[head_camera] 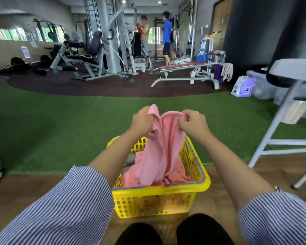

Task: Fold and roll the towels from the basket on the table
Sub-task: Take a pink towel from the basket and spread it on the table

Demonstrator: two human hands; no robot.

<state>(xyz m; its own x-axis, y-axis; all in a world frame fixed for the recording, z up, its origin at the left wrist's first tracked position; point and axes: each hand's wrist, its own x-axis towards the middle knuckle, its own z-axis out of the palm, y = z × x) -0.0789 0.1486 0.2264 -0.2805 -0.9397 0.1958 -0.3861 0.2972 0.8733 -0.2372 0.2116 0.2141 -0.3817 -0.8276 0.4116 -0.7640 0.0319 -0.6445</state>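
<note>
Holding: both hands grip the top edge of a pink towel [162,142], lifted above a yellow basket [194,184]
Left hand [143,120]: fingers curled round the towel's upper left part, with a corner of cloth sticking up above the knuckles
Right hand [193,123]: fingers and thumb pinch the towel's upper right edge, a short way from the left hand
Towel: hangs down in loose folds between the two hands; its lower end trails into the basket, where more pink cloth lies bunched
Basket: yellow plastic with lattice walls and a grey strip along the rim; it stands on a wooden floor [34,188], directly in front of the person, between the forearms
Inside the basket: a grey item shows at the far left beside the pink cloth; what it is cannot be told
Person: short striped sleeves [74,200] in blue and white on both arms; two dark knees show at the bottom edge, just near the basket
Ground beyond: a band of green artificial turf [60,121] starts right behind the basket
Right side: a grey metal frame [279,121] stands on the turf and the wood, well apart from the basket
Background: a gym with weight machines [99,50], a red padded bench [182,65], and two people standing far off
</note>
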